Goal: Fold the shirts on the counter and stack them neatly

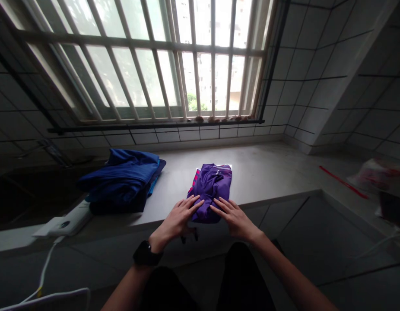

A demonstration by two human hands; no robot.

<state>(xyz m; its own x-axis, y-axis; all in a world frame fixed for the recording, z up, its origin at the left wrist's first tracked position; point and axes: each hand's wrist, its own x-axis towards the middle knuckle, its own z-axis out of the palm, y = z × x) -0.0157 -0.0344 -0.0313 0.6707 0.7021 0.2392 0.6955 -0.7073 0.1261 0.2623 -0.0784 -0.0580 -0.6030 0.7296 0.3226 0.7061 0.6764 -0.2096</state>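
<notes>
A folded purple garment [216, 185] lies near the front edge of the counter, with a white drawstring showing near its far end. Red and white patterned cloth [195, 178] peeks out along its left side. My left hand [182, 214] rests on the garment's near left part, fingers stretched out. On the near right part lies my right hand [231, 216], its fingers also extended and spread. Neither hand grips the cloth. A black watch [148, 254] is on my left wrist. Further left sits a pile of folded blue clothes [128, 172].
The pale counter [261, 166] runs below a barred window [187, 65]. A white power strip [68, 220] with a cable sits at the left front edge. A dark sink area with a faucet [54, 153] is at left. A red strip [344, 182] and a plastic bag [375, 175] lie right.
</notes>
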